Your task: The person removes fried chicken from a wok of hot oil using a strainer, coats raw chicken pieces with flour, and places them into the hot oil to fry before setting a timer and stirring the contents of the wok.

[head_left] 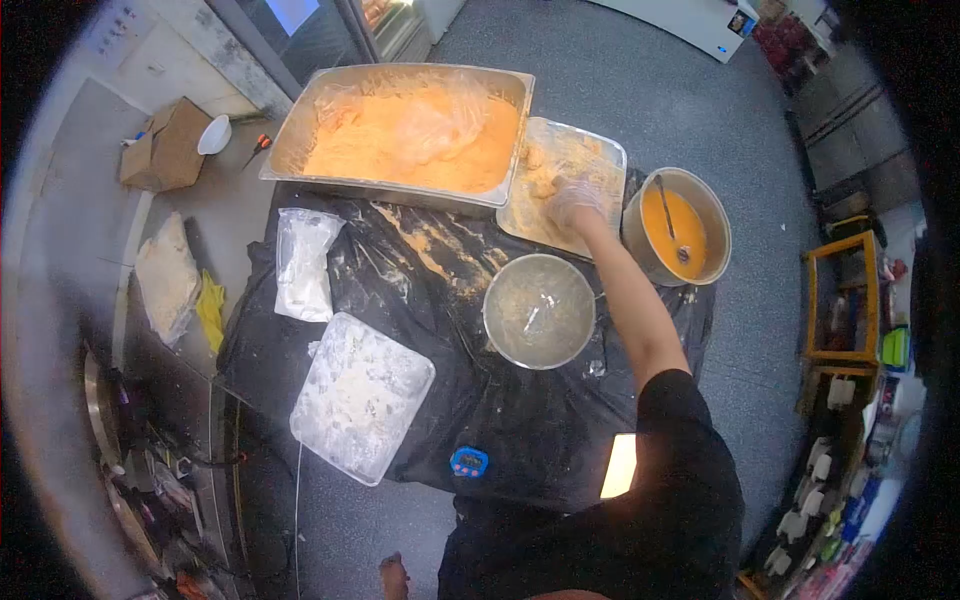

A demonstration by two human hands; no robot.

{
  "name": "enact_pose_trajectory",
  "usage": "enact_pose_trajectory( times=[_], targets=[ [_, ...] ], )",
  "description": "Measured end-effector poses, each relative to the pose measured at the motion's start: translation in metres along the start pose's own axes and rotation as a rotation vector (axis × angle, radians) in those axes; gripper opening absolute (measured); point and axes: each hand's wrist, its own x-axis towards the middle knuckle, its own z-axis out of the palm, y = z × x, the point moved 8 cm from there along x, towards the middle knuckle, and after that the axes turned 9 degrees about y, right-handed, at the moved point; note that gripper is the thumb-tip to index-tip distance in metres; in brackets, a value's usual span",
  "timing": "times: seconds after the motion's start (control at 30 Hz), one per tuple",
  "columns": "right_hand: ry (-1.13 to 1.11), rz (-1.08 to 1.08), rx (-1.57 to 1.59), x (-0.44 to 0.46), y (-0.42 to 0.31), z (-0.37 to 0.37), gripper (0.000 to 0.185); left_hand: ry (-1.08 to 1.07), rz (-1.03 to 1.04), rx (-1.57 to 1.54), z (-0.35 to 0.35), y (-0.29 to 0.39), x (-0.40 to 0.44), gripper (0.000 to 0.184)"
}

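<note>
One cardboard box (167, 146) is standing at the far left, with a white bowl (213, 136) sitting beside it and scissors (260, 147) lying just to the right. Nearer, a bag of pale powder (168, 275) is resting next to a yellow cloth (210, 308). On the black plastic sheet (500, 425), a white packet (304, 265) is lying above a powder-dusted tray (368, 465). The person's left hand (395, 577) is hanging low, well apart from the right; I cannot tell whether it is holding anything. Beyond, a deep steel pan (287, 143) is holding orange crumbs (345, 155) and a clear plastic bag (440, 118). A blue timer (468, 461) is lying near the front, and a crumb-specked metal bowl (512, 332) is standing further right. Past it, the gloved right hand (577, 200) is touching coated lumps (541, 186) in a crumb-strewn tray (621, 165); its fingertips are partly hidden, so its grip is remaining unclear. Rightmost, a pot (717, 225) is holding orange liquid (657, 222) and a ladle (668, 212).
</note>
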Motion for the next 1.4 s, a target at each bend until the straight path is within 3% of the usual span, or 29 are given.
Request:
enact_pose_trajectory(
  times=[0.13, 0.17, 0.2, 0.27, 0.33, 0.37, 0.43, 0.47, 0.53, 0.6, 0.67, 0.77, 0.87, 0.97, 1.07, 1.17, 1.27, 1.33, 1.37, 1.4],
  targets=[
    [0.036, 0.039, 0.232, 0.001, 0.009, 0.002, 0.045, -0.047, -0.216, -0.052, -0.023, 0.111, -0.047, 0.042],
    [0.026, -0.081, 0.3, 0.018, 0.02, 0.025, 0.042, -0.084, -0.334, -0.009, -0.023, 0.112, -0.053, 0.05],
    [0.014, -0.201, 0.366, 0.046, 0.044, 0.069, 0.04, -0.013, -0.296, -0.047, -0.027, 0.111, -0.05, 0.043],
    [0.028, -0.16, 0.598, 0.053, 0.053, 0.07, 0.036, 0.128, -0.219, -0.115, -0.033, 0.098, -0.045, 0.033],
    [0.073, 0.055, 0.787, 0.052, 0.073, 0.046, 0.034, 0.073, 0.027, -0.224, -0.034, 0.085, -0.044, 0.033],
    [0.092, 0.106, 0.815, 0.047, 0.076, 0.028, 0.035, 0.071, 0.036, -0.244, -0.032, 0.07, -0.038, 0.033],
    [0.11, -0.027, 0.612, 0.03, 0.061, -0.012, 0.037, 0.095, -0.064, -0.251, -0.033, 0.055, -0.035, 0.032],
    [0.05, 0.038, 0.542, 0.02, 0.056, -0.023, 0.042, 0.119, -0.172, -0.236, -0.033, 0.047, -0.035, 0.032],
    [-0.066, 0.163, 0.401, -0.004, 0.039, -0.041, 0.051, 0.063, 0.083, -0.195, -0.028, 0.045, -0.027, 0.032],
    [-0.024, 0.114, 0.243, -0.007, 0.04, -0.017, 0.058, 0.037, 0.132, -0.161, -0.027, 0.05, -0.027, 0.032],
    [-0.005, 0.059, 0.113, -0.025, 0.028, -0.023, 0.066, 0.046, 0.047, -0.142, -0.029, 0.06, -0.027, 0.032],
    [0.246, 0.076, -0.051, -0.037, 0.018, -0.025, 0.063, 0.056, 0.1, -0.129, -0.029, 0.067, -0.025, 0.032],
    [0.186, 0.17, 0.166, -0.041, 0.024, -0.027, 0.06, 0.049, -0.062, -0.1, -0.028, 0.059, -0.016, 0.033],
    [0.121, 0.167, 0.244, -0.045, 0.022, -0.039, 0.055, 0.112, -0.101, -0.068, -0.046, 0.103, -0.036, 0.032],
    [0.306, 0.268, 0.324, -0.032, 0.036, -0.017, 0.053, 0.148, -0.189, -0.148, -0.045, 0.095, -0.039, 0.031],
    [0.217, 0.276, 0.222, -0.021, 0.026, -0.017, 0.052, 0.064, -0.019, -0.148, -0.038, 0.088, -0.029, 0.03],
    [0.216, 0.276, 0.125, -0.01, 0.022, -0.017, 0.047, 0.041, -0.123, -0.194, -0.044, 0.105, -0.039, 0.029],
    [0.147, -0.007, -0.033, 0.019, 0.029, 0.023, 0.042, 0.048, 0.154, -0.191, -0.033, 0.081, -0.016, 0.029],
    [0.113, -0.15, -0.114, 0.031, 0.036, 0.042, 0.04, 0.05, 0.179, -0.187, -0.032, 0.072, -0.013, 0.029],
    [0.123, -0.107, -0.026, 0.041, 0.055, 0.045, 0.038, 0.052, 0.204, -0.183, -0.032, 0.064, -0.01, 0.029]
  ],
)
